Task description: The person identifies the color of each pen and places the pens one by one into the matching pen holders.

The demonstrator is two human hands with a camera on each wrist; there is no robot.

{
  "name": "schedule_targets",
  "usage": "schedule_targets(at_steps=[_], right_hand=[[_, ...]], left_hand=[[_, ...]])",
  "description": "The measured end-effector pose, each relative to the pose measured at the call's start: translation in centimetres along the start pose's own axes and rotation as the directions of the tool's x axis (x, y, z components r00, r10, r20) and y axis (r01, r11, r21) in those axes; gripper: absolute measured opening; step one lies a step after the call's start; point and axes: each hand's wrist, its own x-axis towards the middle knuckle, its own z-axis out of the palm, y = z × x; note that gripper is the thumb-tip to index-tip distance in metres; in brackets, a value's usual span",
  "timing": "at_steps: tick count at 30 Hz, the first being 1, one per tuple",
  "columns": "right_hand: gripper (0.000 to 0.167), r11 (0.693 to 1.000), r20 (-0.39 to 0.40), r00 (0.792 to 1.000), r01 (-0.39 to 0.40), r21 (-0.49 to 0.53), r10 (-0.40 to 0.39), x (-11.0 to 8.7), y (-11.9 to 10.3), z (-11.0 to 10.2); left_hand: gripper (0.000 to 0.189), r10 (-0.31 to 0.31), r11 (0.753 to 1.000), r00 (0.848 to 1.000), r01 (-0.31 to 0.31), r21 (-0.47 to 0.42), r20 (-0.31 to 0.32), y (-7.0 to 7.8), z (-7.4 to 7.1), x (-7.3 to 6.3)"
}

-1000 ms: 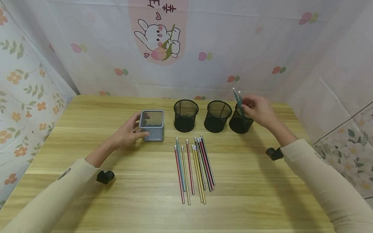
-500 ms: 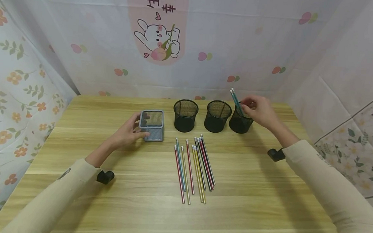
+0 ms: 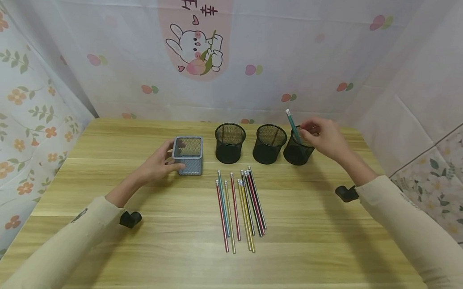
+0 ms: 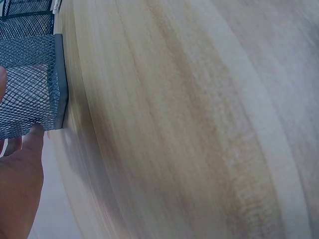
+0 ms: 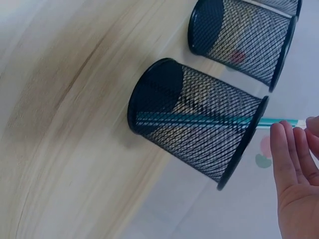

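My left hand [image 3: 157, 162] grips a grey square mesh pen holder [image 3: 191, 166] from its left side, thumb at the front and fingers behind. In the left wrist view, a fingertip presses the holder's mesh wall [image 4: 30, 89]. My right hand [image 3: 324, 137] is at the rim of the rightmost round black mesh pen cup [image 3: 297, 153], fingers loosely bent. Green pencils [image 3: 292, 122] with white eraser ends stand in that cup, leaning left, eraser ends up. In the right wrist view, the pencils [image 5: 199, 119] show through the mesh, and the fingertips [image 5: 279, 130] are beside their upper ends.
Two more round black mesh cups, the left one [image 3: 229, 146] and the middle one [image 3: 269, 147], stand along the back of the wooden table [image 3: 159, 256]. Several red, blue, gold and dark pencils [image 3: 235, 212] lie in front of them. A patterned cloth [image 3: 262, 43] hangs behind.
The green pencils, spread apart a second ago, have come together and lean further left. My right hand has drawn slightly right, away from them. My left hand keeps its place.
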Motion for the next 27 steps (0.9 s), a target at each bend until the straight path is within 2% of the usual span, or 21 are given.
schedule_targets(at_steps=[6,13,19,27], right_hand=[[0.016,0.999,0.026,0.999,-0.022,0.024,0.022,0.0,-1.4,0.2],[0.013,0.997,0.065,0.998,0.021,0.075,-0.026,0.1,-3.0,1.3],[0.01,0.993,0.134,0.987,0.071,0.095,-0.083,-0.2,-4.2,2.7],[0.014,0.99,0.205,0.974,0.078,0.118,-0.102,-0.7,-5.3,4.4]], left_hand=[[0.071,0.001,1.0,1.0,-0.001,0.007,-0.002,0.1,0.0,0.0],[0.072,-0.007,1.0,1.0,0.007,0.009,0.0,0.0,-0.1,0.0],[0.071,-0.007,1.0,1.0,0.007,0.002,0.001,0.0,-0.1,0.0],[0.071,-0.006,1.0,1.0,0.006,0.005,-0.002,0.0,0.0,0.0]])
